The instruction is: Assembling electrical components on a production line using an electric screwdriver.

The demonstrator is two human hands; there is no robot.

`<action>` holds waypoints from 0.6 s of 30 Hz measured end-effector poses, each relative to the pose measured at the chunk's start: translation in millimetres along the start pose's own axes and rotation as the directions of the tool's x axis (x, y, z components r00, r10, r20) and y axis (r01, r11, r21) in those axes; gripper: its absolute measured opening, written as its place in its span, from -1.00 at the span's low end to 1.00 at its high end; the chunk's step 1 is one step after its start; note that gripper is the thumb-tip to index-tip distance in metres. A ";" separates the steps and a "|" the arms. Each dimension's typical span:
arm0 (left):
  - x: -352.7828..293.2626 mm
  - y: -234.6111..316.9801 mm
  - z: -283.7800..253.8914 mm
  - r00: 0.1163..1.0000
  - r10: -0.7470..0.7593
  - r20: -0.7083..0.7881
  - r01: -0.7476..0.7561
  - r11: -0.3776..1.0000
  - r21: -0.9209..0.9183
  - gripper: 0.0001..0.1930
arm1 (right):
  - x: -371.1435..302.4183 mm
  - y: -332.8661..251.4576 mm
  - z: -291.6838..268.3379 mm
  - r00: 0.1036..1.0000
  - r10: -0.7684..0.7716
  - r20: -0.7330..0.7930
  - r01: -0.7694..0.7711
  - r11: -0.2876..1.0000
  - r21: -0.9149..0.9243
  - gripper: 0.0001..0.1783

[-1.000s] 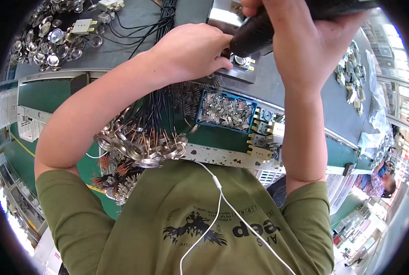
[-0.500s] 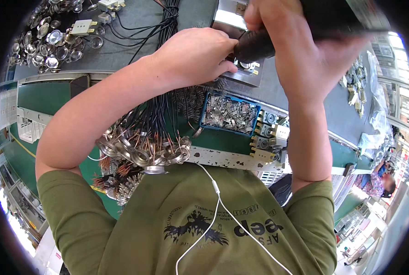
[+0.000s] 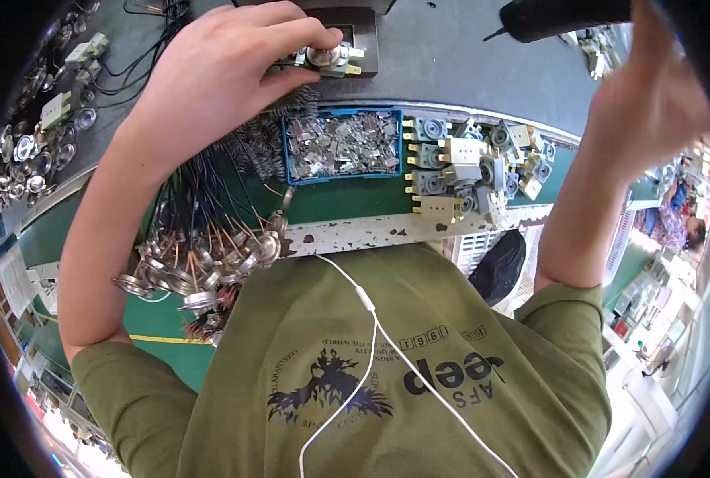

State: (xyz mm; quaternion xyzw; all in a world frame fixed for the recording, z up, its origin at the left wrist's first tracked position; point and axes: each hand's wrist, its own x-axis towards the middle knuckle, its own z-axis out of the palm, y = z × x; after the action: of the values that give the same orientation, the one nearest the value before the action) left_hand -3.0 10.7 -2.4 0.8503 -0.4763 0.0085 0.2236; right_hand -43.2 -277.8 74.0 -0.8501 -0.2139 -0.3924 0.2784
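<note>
While pinched in the left hand, metal assembly lengthwise left-right; right hand open, empty.

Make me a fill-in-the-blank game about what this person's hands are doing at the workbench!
1. The left hand rests its fingers on a small metal part sitting in a dark ____.
2. The tray full of little metal pieces is coloured ____.
3. The right hand is raised near a ____ power tool.
4. A thin ____ cord runs down the green shirt.

Missing words: fixture; blue; black; white
</note>
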 end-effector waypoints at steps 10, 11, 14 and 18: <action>-21.8 -14.5 -83.3 0.362 -0.712 -0.602 0.699 0.635 -0.330 -0.59 | -96.1 -16.8 -32.1 0.454 0.231 0.860 -0.182 0.969 -0.164 -0.41; -30.5 -26.5 -82.6 0.575 -0.301 -0.761 0.584 0.802 0.125 -0.61 | -97.6 -15.8 -32.8 0.422 0.222 0.879 -0.190 0.970 -0.153 -0.42; -49.8 -29.6 -71.5 0.818 -0.112 -0.565 0.276 0.937 0.214 -0.73 | -98.2 -9.8 -29.5 0.441 0.160 0.883 -0.169 0.981 -0.093 -0.44; -32.3 1.9 -19.1 0.999 0.028 -0.028 -0.023 0.989 0.144 -0.84 | -96.0 -7.6 -25.1 0.462 0.207 0.862 -0.217 0.969 -0.116 -0.49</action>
State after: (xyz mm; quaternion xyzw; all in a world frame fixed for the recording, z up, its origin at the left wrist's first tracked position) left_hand -18.3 43.3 8.2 0.8579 -0.4819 0.0583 0.1685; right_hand -119.0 -302.1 14.3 -0.9496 -0.2197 0.1284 0.1834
